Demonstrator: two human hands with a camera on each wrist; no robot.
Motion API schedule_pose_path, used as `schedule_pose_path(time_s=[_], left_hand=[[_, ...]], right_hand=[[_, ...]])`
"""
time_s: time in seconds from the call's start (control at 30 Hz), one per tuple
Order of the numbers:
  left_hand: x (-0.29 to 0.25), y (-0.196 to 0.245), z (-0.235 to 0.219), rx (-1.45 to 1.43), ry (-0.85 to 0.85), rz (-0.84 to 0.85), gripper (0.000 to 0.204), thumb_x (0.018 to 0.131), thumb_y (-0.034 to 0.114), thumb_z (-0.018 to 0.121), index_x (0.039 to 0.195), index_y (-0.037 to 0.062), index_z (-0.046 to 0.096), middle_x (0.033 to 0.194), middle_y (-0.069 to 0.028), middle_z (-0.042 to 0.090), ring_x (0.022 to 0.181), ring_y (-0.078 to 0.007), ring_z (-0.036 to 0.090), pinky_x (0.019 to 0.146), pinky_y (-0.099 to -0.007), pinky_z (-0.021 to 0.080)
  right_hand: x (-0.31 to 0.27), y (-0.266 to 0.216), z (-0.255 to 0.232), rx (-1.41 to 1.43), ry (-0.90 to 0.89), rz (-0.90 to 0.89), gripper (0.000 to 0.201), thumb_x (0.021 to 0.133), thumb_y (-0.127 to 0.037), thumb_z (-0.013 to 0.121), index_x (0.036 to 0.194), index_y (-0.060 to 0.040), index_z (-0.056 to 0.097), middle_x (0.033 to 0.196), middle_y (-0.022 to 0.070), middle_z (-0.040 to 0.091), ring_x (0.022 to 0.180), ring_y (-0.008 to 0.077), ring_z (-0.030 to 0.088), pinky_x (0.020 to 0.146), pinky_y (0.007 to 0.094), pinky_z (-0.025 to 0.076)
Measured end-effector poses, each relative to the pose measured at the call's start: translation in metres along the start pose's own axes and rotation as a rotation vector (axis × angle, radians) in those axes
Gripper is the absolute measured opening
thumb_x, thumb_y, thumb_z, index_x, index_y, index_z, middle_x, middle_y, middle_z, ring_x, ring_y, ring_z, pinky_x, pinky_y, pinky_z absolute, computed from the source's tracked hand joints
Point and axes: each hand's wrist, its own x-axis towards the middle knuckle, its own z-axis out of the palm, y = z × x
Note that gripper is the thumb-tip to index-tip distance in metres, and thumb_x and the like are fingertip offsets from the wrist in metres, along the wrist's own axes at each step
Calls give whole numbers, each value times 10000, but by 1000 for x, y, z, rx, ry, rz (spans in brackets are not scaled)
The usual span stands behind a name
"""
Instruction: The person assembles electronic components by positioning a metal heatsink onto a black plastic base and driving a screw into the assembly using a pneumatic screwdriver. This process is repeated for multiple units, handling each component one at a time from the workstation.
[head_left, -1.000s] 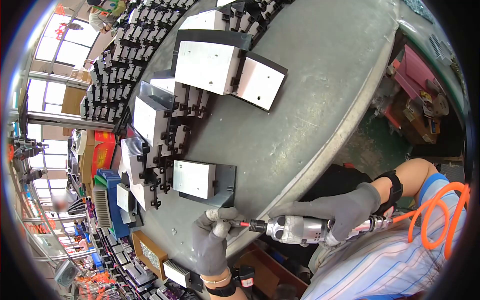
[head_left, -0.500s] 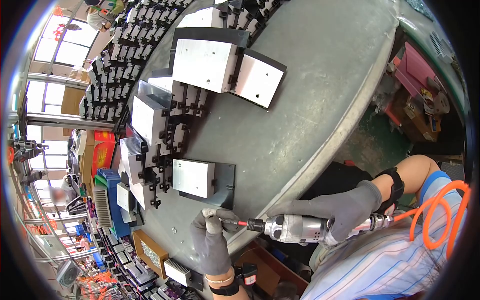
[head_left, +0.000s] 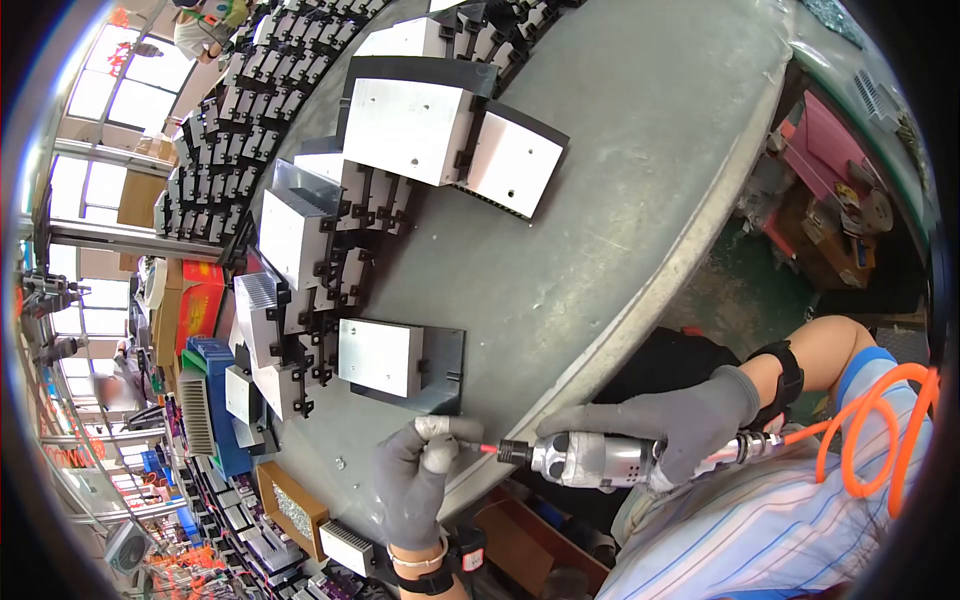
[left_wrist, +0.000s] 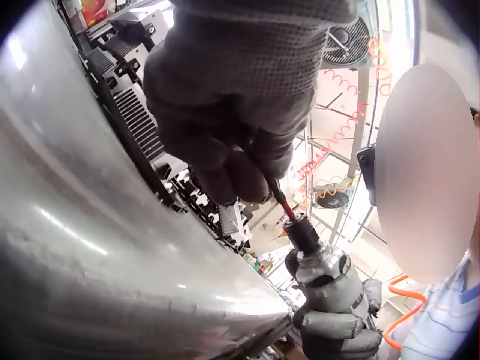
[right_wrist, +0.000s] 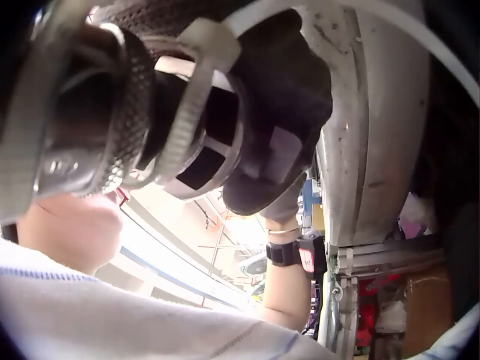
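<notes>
A grey-gloved right hand (head_left: 695, 420) grips a silver air screwdriver (head_left: 610, 460), which lies level with its black chuck (head_left: 515, 452) pointing left. From the chuck sticks a bit with a red band (head_left: 487, 449). The left hand (head_left: 410, 480), also gloved in grey, has its fingers curled at the bit's tip and pinches it; in the left wrist view the dark end of the bit (left_wrist: 279, 192) runs in among the fingers. Just beyond the left hand, a white-faced finned heat sink (head_left: 380, 358) sits on a dark plate (head_left: 440, 370) on the table.
Stacked heat sinks (head_left: 300, 240) with black clips stand along the table's far side, two larger white blocks (head_left: 410, 130) behind. A box of small screws (head_left: 290, 505) is at the lower left. The grey table (head_left: 600, 200) ends in a curved edge; an orange air hose (head_left: 850, 440) coils at right.
The left hand has shifted slightly, its fingers staying at the bit's tip. The right hand and the screwdriver hold nearly the same place. The whole view has drifted a little.
</notes>
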Motion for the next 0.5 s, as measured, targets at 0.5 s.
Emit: schedule_pose_path(time_s=[0.5], left_hand=[[20, 7, 37, 761, 429, 236, 673, 646, 262, 745, 1268, 126, 524, 1293, -163, 471, 1272, -348, 384, 1053, -445, 329]], right_hand=[[-15, 22, -7, 82, 191, -160, 947, 691, -105, 624, 1489, -96, 112, 975, 66, 429, 848, 118, 482, 592, 227, 477]])
